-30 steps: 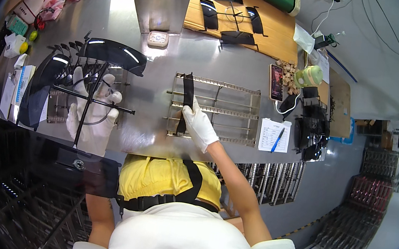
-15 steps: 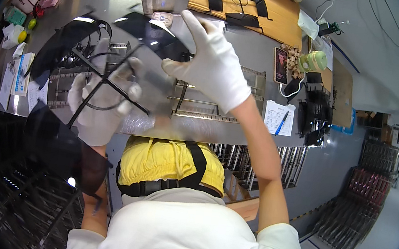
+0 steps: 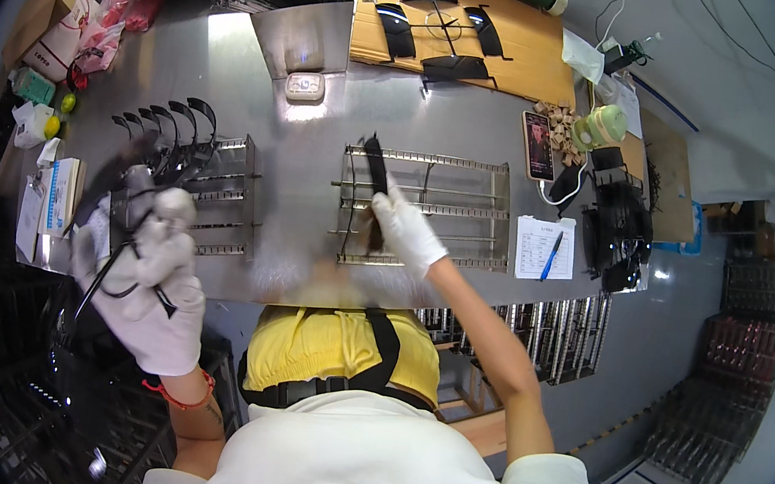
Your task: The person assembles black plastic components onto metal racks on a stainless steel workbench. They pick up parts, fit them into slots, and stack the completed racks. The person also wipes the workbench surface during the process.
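Observation:
My left hand (image 3: 147, 284), in a white glove, is closed around a black wire cross-frame (image 3: 115, 270) at the left table edge. Dark glossy panels hang about it, blurred and partly lost against the dark racks below. In the middle of the table lies a slotted metal rack (image 3: 455, 214). Over its left end my right hand (image 3: 406, 230), also gloved, grips a black curved panel (image 3: 376, 164), seen nearly edge-on. Several similar black curved panels (image 3: 196, 119) stand in a second slotted rack (image 3: 222, 196), beyond my left hand and partly hidden by it.
A cardboard sheet (image 3: 369, 44) at the back bears another cross-frame with black panels (image 3: 443, 24). Beside it stands a metal bin (image 3: 277, 41) of thin dark rods, with a small white case (image 3: 305, 86) in front. A phone (image 3: 537, 146), paper, pen and black parts (image 3: 616, 228) lie right.
My right hand has come down from beside the cross-frame to the middle rack and now grips a black panel. My left hand has carried the cross-frame leftward and nearer me.

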A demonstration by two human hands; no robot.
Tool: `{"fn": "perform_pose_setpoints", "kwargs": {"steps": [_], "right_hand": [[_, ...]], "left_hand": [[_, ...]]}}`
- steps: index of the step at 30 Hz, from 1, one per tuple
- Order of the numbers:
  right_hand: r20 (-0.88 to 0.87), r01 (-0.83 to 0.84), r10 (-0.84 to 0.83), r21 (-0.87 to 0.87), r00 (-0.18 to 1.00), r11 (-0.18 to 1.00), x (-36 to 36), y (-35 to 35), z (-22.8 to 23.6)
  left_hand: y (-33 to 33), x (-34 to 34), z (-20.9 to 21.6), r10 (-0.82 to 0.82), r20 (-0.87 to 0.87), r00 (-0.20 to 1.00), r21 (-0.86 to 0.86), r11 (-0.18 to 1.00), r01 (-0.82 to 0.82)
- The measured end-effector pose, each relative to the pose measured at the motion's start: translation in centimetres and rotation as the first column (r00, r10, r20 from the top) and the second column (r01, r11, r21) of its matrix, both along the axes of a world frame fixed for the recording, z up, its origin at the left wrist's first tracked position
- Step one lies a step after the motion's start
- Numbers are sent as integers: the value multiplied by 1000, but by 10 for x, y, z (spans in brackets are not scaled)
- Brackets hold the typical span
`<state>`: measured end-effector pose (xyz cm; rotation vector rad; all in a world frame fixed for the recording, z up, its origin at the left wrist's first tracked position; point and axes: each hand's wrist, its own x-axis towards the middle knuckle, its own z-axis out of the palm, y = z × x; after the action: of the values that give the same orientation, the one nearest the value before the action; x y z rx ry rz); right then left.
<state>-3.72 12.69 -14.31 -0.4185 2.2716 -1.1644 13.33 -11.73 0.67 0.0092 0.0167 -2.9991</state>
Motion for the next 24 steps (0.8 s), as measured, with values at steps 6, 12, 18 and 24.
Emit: {"fn": "perform_pose_setpoints", "kwargs": {"steps": [6,12,18,24], "right_hand": [[-457,-229,470,489,755,842,21,-10,-58],[-521,-28,312,482,794,876,16,-26,-1],[-781,-438,255,-27,570,898,-11,-36,105],[-639,-471,670,491,377,733,-11,-23,107]], "left_hand": [[1,-5,-30,-35,250,968,-102,993,62],[-2,-6,-28,-179,335,925,-181,951,249],[36,-12,-33,-455,281,845,-16,878,478],[71,-23,-10,-438,20,899,374,837,400]]}}
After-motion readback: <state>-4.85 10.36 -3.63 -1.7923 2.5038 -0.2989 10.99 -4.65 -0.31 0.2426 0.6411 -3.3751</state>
